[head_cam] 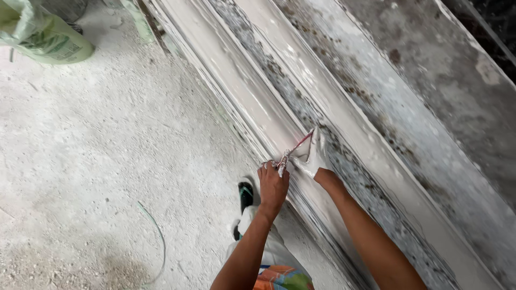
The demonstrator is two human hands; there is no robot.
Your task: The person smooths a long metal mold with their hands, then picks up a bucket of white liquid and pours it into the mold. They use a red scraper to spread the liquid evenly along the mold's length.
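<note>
A long plaster cornice moulding (258, 107), wet and white, is seen running diagonally from the upper left to the lower right on a plaster-caked casting surface (430, 80). The left hand (273, 185) is closed around the handle of a small scraper tool (293, 152), whose red-tinted, plaster-smeared blade is laid against the moulding's sloping face. The right hand (317, 156), thickly coated in white plaster, is pressed flat with fingers extended on the moulding just beside the blade tip; nothing is gripped by it. Both forearms are extended upward from the bottom edge of the view.

Beneath the arms, a plaster-spattered shoe (245, 194) and a pale trouser leg are visible on the dusty concrete floor (97, 139). A thin green wire (156, 236) is curved across the floor at the lower left. A pale green sack (45, 35) is lying at the upper left corner, well apart from the hands.
</note>
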